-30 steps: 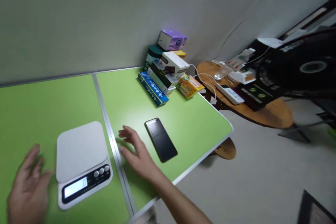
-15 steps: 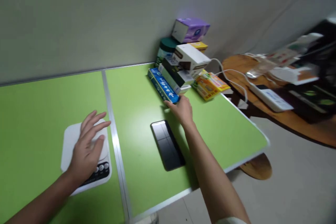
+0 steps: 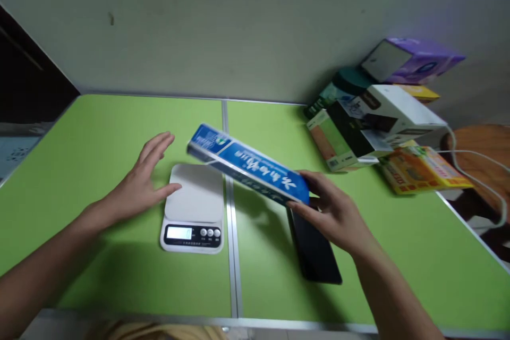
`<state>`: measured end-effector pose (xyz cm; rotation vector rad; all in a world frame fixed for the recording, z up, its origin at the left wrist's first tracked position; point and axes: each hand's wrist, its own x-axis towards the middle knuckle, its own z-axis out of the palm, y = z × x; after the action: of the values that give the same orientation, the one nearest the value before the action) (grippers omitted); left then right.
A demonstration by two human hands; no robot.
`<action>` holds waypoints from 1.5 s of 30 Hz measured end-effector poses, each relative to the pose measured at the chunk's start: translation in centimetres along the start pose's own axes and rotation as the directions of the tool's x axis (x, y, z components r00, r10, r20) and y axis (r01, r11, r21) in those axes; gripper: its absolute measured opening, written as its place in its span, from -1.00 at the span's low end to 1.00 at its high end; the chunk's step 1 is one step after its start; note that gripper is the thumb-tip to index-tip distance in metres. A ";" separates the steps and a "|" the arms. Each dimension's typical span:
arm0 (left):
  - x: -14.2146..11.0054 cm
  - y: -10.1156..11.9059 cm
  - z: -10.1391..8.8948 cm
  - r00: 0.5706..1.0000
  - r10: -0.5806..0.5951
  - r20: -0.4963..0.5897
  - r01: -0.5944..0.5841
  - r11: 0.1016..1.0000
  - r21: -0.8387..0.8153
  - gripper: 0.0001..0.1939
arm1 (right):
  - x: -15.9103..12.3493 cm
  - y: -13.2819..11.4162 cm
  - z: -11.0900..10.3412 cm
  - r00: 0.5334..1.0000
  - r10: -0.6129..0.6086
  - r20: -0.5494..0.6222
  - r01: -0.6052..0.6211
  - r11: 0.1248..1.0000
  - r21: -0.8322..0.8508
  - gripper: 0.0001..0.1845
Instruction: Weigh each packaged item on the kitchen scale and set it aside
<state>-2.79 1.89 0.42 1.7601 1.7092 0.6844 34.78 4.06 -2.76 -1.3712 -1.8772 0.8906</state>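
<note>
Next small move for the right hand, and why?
I'd probably ease the long blue box left and lower it onto the white digital scale: the right hand grips it by one end, its free end points toward the scale, the display is lit, and the left hand is open.

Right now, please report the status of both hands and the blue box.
Right hand holding blue box by its right end, raised above table. Left hand open, holding nothing, near scale. Phone lying partly hidden behind right hand.
</note>
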 end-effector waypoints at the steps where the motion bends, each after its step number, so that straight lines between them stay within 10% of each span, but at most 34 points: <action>1: -0.2 -0.7 -0.5 0.999 -0.032 0.034 0.032 0.999 0.022 0.04 | 0.5 -1.0 0.9 0.995 -0.052 0.082 0.052 0.999 -0.004 -0.49; 9: -2.3 -5.6 -2.1 0.982 -0.185 0.032 0.188 0.961 -0.201 -0.50 | 3.0 -2.4 6.3 0.920 -0.108 0.376 0.116 0.993 0.002 -0.50; 16: -2.6 -7.6 -1.8 0.976 -0.149 0.160 0.171 0.976 -0.135 -0.18 | 2.6 -0.9 5.2 0.940 -0.008 0.342 0.037 0.996 -0.081 -0.27; 31: -0.4 -8.1 -2.4 0.947 -0.172 0.272 0.248 0.929 -0.275 -0.37 | 3.9 -3.4 7.0 0.927 -0.059 0.371 0.139 0.972 -0.192 -0.50; 38: 3.7 -13.7 -6.3 0.976 -0.193 -0.103 0.124 0.875 -0.468 -0.30 | 13.2 -6.3 12.8 0.926 -0.180 0.332 0.249 0.952 -0.176 -0.47; 45: 11.3 -22.4 -9.3 0.705 -0.316 -0.635 0.092 0.928 -0.360 -0.50 | 26.7 -9.1 25.8 0.927 -0.235 0.291 0.275 0.956 -0.105 -0.35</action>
<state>-24.56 13.80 -9.61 1.1159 2.0755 1.5468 2.31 23.85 -7.11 -1.0892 -2.3122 0.8602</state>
